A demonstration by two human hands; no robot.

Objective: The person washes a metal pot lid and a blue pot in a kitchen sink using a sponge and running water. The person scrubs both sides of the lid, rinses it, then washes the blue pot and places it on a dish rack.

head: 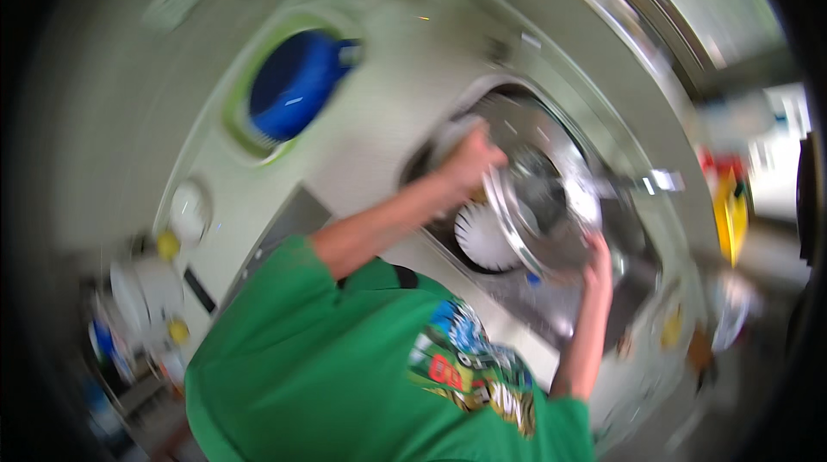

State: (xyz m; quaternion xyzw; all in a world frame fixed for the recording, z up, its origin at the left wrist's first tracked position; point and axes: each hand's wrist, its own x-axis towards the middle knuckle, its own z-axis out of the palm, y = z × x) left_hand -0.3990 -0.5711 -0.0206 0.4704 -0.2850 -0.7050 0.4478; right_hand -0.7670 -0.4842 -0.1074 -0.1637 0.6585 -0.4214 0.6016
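Observation:
A round stainless steel basin (pixel 549 248) is held tilted over the metal sink (pixel 555 313), under the faucet (pixel 659 182). My left hand (pixel 475 158) is closed at its left rim, blurred by motion. On the lower right rim, my right hand (pixel 597 258) grips the same basin, with part of the fingers hidden. Below the basin, a white dish with dark radial lines (pixel 488 239) lies in the sink, partly covered. A whitish object (pixel 452 135) shows behind my left hand, too blurred to name.
A blue basket (pixel 297 84) with a handle sits in a green-rimmed tray (pixel 236 119) on the counter at upper left. A white rounded object (pixel 189 211) and a white appliance (pixel 145 297) stand further left. Yellow objects (pixel 730 216) are at the right.

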